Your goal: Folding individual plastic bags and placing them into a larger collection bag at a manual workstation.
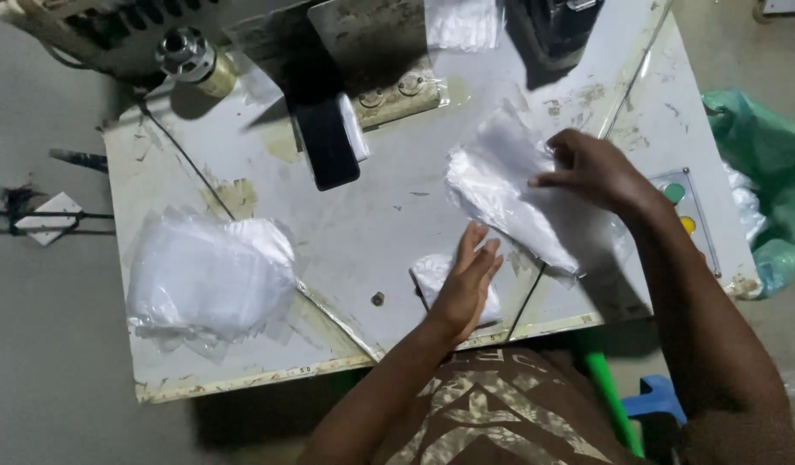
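Observation:
My left hand [468,280] lies flat, fingers apart, on a small clear plastic bag [432,271] near the front edge of a worn white machine table [346,224]. My right hand [591,168] rests with fingers bent on a loose heap of clear plastic bags [509,194] at the table's right side; whether it pinches one I cannot tell. A separate stack of clear bags [210,275] lies at the table's front left, away from both hands.
A black phone [329,142] lies at the back centre beside a metal plate with bolts [389,95]. Machine parts [186,52] stand at the back left. A button panel [686,211] sits at the right edge, with a green plastic sack [763,164] beyond.

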